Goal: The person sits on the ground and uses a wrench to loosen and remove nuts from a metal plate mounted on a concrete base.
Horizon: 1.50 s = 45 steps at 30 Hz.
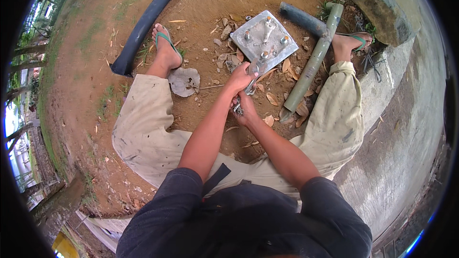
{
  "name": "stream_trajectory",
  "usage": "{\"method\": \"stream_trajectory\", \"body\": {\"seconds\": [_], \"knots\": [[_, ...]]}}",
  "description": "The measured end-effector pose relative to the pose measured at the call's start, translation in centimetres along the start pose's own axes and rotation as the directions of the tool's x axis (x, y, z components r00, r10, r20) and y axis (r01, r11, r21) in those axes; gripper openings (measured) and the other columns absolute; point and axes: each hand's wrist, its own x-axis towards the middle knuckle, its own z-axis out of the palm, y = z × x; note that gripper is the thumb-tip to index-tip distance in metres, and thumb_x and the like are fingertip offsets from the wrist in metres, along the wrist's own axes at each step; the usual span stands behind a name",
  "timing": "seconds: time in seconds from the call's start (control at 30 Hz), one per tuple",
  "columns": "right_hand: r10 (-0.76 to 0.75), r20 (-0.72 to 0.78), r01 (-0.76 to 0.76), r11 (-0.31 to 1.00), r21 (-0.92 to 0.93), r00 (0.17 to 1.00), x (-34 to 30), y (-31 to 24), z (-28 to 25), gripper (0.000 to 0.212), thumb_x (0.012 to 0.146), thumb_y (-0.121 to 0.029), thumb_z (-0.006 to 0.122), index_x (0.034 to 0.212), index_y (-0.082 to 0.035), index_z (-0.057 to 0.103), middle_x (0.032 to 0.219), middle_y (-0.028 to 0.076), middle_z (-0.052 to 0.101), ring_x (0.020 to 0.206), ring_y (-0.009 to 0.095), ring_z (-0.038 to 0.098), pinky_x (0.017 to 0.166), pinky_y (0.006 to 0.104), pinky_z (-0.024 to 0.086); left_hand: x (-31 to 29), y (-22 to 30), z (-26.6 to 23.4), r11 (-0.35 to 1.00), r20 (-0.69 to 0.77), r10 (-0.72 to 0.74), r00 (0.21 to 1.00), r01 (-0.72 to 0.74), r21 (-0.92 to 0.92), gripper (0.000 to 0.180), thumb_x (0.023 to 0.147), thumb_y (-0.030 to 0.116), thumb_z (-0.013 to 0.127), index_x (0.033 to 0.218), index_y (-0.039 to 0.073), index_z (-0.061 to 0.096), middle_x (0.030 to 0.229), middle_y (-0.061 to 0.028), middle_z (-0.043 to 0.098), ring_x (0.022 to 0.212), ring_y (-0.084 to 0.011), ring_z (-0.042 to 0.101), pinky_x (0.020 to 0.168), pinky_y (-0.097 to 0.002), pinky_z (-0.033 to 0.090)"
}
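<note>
A metal wrench (pixel 252 77) is gripped by both hands over bare dirt ground (pixel 86 91). The left hand (pixel 240 77) is closed around the upper part of the tool, near its head; the right hand (pixel 245 110) is closed around the lower end, where a small metal piece shows between the fingers. The wrench head is set at the near edge of a square steel base plate (pixel 260 43), which lies flat on the ground with bolts and nuts standing at its corners. Just right of the plate, a grey-green pipe (pixel 313 62) lies slanted, crossed at its far end by a shorter dark pipe (pixel 302 18). A thick black hose (pixel 143 24) runs along the left, past a foot in a green sandal (pixel 166 43). Dry leaves (pixel 184 81) and small stones are scattered around the plate. A concrete kerb (pixel 392 114) borders the right side.
</note>
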Motion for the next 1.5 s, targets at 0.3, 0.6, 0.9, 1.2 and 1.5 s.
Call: {"method": "stream_trajectory", "body": {"seconds": [0.3, 0.6, 0.9, 1.2, 1.5], "knots": [[-0.123, -0.106, 0.139, 0.979, 0.151, 0.987, 4.4, 0.8, 2.3, 0.023, 0.103, -0.03, 0.062, 0.088, -0.014, 0.056, 0.07, -0.003, 0.053, 0.061, 0.011, 0.051, 0.055, 0.029, 0.044, 4.3, 0.3, -2.0, 0.954, 0.096, 0.05, 0.994, -0.076, 0.292, 0.039, 0.095, 0.01, 0.07, 0.128, -0.006, 0.057, 0.098, -0.0138, 0.073, 0.072, -0.0185, 0.07, 0.075, -0.0346, 0.052], [-0.217, -0.052, 0.217, 0.976, -0.009, 0.975, 3.7, -1.7, 1.0, 0.028, 0.104, -0.03, 0.06, 0.082, -0.013, 0.053, 0.064, -0.005, 0.045, 0.053, 0.009, 0.044, 0.052, 0.028, 0.039, 5.1, 1.3, -0.5, 0.953, 0.034, 0.088, 0.996, -0.094, 0.286, 0.035, 0.093, 0.016, 0.073, 0.118, -0.006, 0.062, 0.092, -0.0169, 0.074, 0.076, -0.0244, 0.074, 0.075, -0.038, 0.054], [-0.121, -0.032, 0.122, 0.992, 0.041, 0.992, 3.0, -1.2, 0.8, 0.028, 0.106, -0.029, 0.057, 0.082, -0.014, 0.052, 0.063, -0.005, 0.044, 0.051, 0.008, 0.042, 0.049, 0.0254, 0.037, 2.9, 3.0, -0.5, 0.968, 0.014, -0.026, 1.0, 0.021, 0.248, 0.037, 0.093, 0.019, 0.073, 0.117, -0.008, 0.062, 0.097, -0.0192, 0.075, 0.077, -0.0249, 0.076, 0.078, -0.0377, 0.054], [-0.101, -0.015, 0.102, 0.993, 0.051, 0.995, 2.6, -1.7, 0.5, 0.028, 0.104, -0.023, 0.055, 0.079, -0.013, 0.05, 0.061, -0.003, 0.043, 0.048, 0.01, 0.04, 0.046, 0.0265, 0.035, 5.7, -1.4, -0.2, 0.956, -0.011, 0.083, 0.997, -0.076, 0.283, 0.041, 0.092, 0.028, 0.075, 0.112, -0.007, 0.064, 0.101, -0.0235, 0.074, 0.094, -0.0334, 0.074, 0.086, -0.0428, 0.053], [0.037, 0.016, -0.037, 0.999, 0.016, 0.999, 1.5, -3.2, 0.0, 0.035, 0.106, -0.026, 0.05, 0.073, -0.017, 0.04, 0.054, -0.005, 0.036, 0.044, 0.009, 0.035, 0.044, 0.0274, 0.028, 4.7, -2.1, 0.0, 0.985, 0.002, 0.062, 0.998, -0.061, 0.162, 0.04, 0.094, 0.03, 0.074, 0.11, -0.005, 0.065, 0.093, -0.0194, 0.074, 0.085, -0.0313, 0.072, 0.082, -0.0418, 0.053]]}}
